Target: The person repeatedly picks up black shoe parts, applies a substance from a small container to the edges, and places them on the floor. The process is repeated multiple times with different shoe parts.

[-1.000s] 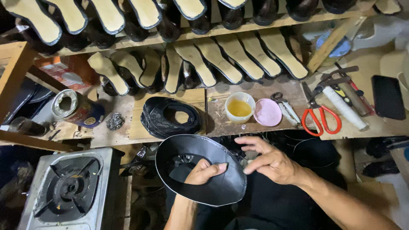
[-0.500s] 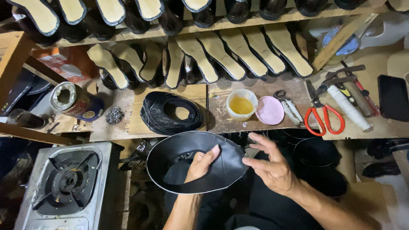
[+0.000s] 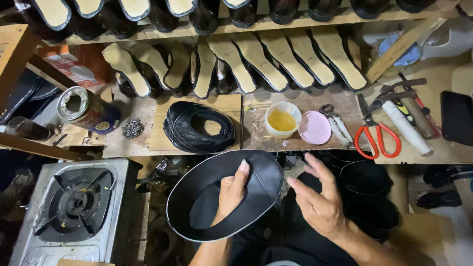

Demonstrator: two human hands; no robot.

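Two hands work over one black leather shoe upper: the left hand grasps it with its fingers, while the right hand, fingers released and spread, hovers just beside it.

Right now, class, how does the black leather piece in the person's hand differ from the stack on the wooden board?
The held leather piece is single, lifted, gripped by the left hand; the stack of leather pieces is several layers lying untouched on the wooden board. The held one looks larger. Both are black with a central opening.
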